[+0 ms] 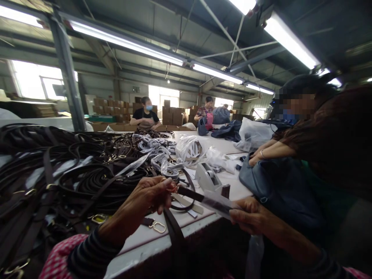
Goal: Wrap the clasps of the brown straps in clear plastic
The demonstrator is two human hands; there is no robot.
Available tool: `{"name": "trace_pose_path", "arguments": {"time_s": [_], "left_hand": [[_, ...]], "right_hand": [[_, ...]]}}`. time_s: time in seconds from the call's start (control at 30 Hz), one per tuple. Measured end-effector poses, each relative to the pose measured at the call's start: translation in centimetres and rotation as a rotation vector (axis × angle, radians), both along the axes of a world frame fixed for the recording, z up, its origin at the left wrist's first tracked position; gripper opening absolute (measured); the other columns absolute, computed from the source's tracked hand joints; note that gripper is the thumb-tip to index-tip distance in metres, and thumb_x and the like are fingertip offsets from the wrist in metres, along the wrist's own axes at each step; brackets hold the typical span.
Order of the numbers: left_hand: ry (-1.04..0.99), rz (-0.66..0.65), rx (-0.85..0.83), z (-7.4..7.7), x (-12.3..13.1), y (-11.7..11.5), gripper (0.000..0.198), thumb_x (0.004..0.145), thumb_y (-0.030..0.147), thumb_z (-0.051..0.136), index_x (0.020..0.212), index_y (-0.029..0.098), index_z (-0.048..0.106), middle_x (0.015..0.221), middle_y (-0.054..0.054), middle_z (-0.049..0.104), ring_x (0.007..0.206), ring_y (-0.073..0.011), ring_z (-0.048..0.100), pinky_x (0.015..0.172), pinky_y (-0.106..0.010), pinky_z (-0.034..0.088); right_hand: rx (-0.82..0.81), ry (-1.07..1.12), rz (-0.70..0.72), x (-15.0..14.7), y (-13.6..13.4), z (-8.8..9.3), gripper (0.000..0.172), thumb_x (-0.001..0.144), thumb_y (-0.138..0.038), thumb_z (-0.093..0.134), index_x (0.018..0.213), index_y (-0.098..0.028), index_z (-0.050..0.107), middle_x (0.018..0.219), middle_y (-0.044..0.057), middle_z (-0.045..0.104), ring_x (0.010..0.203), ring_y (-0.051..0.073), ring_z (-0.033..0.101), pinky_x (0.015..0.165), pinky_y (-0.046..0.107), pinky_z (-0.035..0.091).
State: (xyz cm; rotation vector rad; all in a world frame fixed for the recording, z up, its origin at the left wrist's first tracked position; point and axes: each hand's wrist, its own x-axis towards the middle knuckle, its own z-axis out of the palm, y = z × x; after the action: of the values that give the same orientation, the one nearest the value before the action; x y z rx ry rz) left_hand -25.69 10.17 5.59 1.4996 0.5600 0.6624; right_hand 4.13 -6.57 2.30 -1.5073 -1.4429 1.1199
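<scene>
My left hand (148, 195) pinches a dark leather strap (190, 194) near its gold-coloured metal fitting. My right hand (250, 215) grips a clear plastic sleeve (219, 203) that covers the strap's other end. Between my hands, the strap runs nearly level above the white table (186, 224). A grey tape dispenser (207, 178) stands just beyond the strap. To my left lies a large heap of dark leather straps (78, 182) with metal buckles. A loose strap with an oval metal ring (159, 227) lies below my left hand.
Bundles of straps in white wrapping (157, 149) and a plastic bag (188, 151) lie farther along the table. A co-worker (308, 131) sits close on my right, with a blue bag (276, 190) by their arms. Two more people and stacked cardboard boxes (173, 114) stand beyond.
</scene>
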Motion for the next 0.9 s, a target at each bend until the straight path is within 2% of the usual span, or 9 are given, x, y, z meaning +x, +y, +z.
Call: {"name": "trace_pose_path", "arguments": {"time_s": [0.13, 0.3, 0.43, 0.5, 0.57, 0.63, 0.73, 0.8, 0.9], "left_hand": [[-0.014, -0.075, -0.131, -1.2, -0.9, 0.4, 0.043, 0.087, 0.055, 0.075, 0.083, 0.012, 0.070, 0.071, -0.007, 0.074, 0.052, -0.0096, 0.063, 0.048, -0.015, 0.036], [0.054, -0.319, -0.146, -1.3, -1.0, 0.3, 0.031, 0.082, 0.039, 0.081, 0.098, 0.013, 0.076, 0.082, -0.010, 0.078, 0.059, -0.0145, 0.070, 0.052, -0.018, 0.044], [0.209, -0.462, -0.055, -1.8, -0.3, 0.1, 0.032, 0.081, 0.039, 0.081, 0.098, 0.013, 0.077, 0.073, -0.007, 0.076, 0.052, -0.0119, 0.065, 0.051, -0.018, 0.044], [0.246, -0.508, -0.045, -2.5, 0.2, -0.3, 0.031, 0.084, 0.043, 0.079, 0.091, 0.013, 0.076, 0.066, -0.005, 0.073, 0.048, -0.0107, 0.060, 0.050, -0.019, 0.043], [0.243, -0.544, -0.068, -3.2, 0.6, -0.8, 0.032, 0.086, 0.046, 0.075, 0.086, 0.014, 0.073, 0.061, -0.003, 0.070, 0.046, -0.0105, 0.055, 0.050, -0.020, 0.042], [0.234, -0.548, -0.083, -3.6, 0.8, -1.4, 0.030, 0.088, 0.045, 0.072, 0.085, 0.015, 0.071, 0.063, -0.002, 0.070, 0.048, -0.0109, 0.056, 0.052, -0.021, 0.040], [0.220, -0.520, -0.076, -3.7, 1.0, -2.1, 0.028, 0.091, 0.042, 0.067, 0.083, 0.015, 0.070, 0.073, -0.005, 0.073, 0.059, -0.0119, 0.061, 0.059, -0.021, 0.042], [0.208, -0.478, -0.083, -3.7, 1.2, -2.4, 0.033, 0.091, 0.046, 0.066, 0.083, 0.014, 0.068, 0.072, -0.005, 0.072, 0.058, -0.0118, 0.059, 0.059, -0.021, 0.042], [0.215, -0.357, -0.037, -4.0, 1.6, -2.6, 0.043, 0.083, 0.059, 0.072, 0.081, 0.017, 0.065, 0.065, -0.003, 0.068, 0.052, -0.0120, 0.056, 0.053, -0.022, 0.041]], "right_hand": [[-0.036, -0.086, -0.005, 2.6, -1.6, 0.5, 0.052, 0.088, -0.067, 0.065, 0.076, -0.016, 0.059, 0.052, -0.007, 0.033, 0.047, 0.007, 0.024, 0.046, 0.025, 0.013], [-0.081, -0.201, 0.010, 3.1, -2.5, 3.5, 0.047, 0.087, -0.062, 0.068, 0.076, -0.017, 0.059, 0.056, -0.006, 0.036, 0.052, 0.008, 0.026, 0.050, 0.027, 0.016], [-0.089, -0.267, 0.021, 3.2, -2.2, 5.6, 0.051, 0.081, -0.059, 0.073, 0.108, -0.016, 0.070, 0.069, -0.003, 0.051, 0.061, 0.011, 0.041, 0.054, 0.024, 0.026], [-0.075, -0.245, 0.042, 3.4, -2.0, 6.1, 0.059, 0.078, -0.054, 0.077, 0.124, -0.018, 0.068, 0.080, 0.000, 0.061, 0.070, 0.015, 0.050, 0.059, 0.025, 0.033], [-0.038, -0.219, 0.038, 3.6, -1.9, 6.4, 0.063, 0.076, -0.048, 0.080, 0.131, -0.020, 0.065, 0.092, 0.003, 0.067, 0.081, 0.018, 0.056, 0.067, 0.025, 0.039], [0.013, -0.225, 0.020, 3.7, -1.8, 6.6, 0.058, 0.077, -0.044, 0.080, 0.128, -0.020, 0.067, 0.100, 0.004, 0.070, 0.090, 0.020, 0.059, 0.074, 0.027, 0.042], [0.037, -0.260, 0.061, 3.7, -1.4, 7.2, 0.040, 0.082, -0.042, 0.077, 0.113, -0.017, 0.075, 0.101, 0.006, 0.072, 0.095, 0.023, 0.063, 0.082, 0.030, 0.044], [0.023, -0.303, 0.079, 3.7, -1.1, 7.6, 0.033, 0.084, -0.042, 0.075, 0.104, -0.016, 0.077, 0.096, 0.005, 0.072, 0.091, 0.022, 0.063, 0.079, 0.029, 0.045], [0.044, -0.457, 0.024, 3.1, -0.7, 7.5, 0.022, 0.085, -0.036, 0.073, 0.094, -0.016, 0.076, 0.083, 0.002, 0.068, 0.077, 0.018, 0.059, 0.067, 0.026, 0.041]]}}
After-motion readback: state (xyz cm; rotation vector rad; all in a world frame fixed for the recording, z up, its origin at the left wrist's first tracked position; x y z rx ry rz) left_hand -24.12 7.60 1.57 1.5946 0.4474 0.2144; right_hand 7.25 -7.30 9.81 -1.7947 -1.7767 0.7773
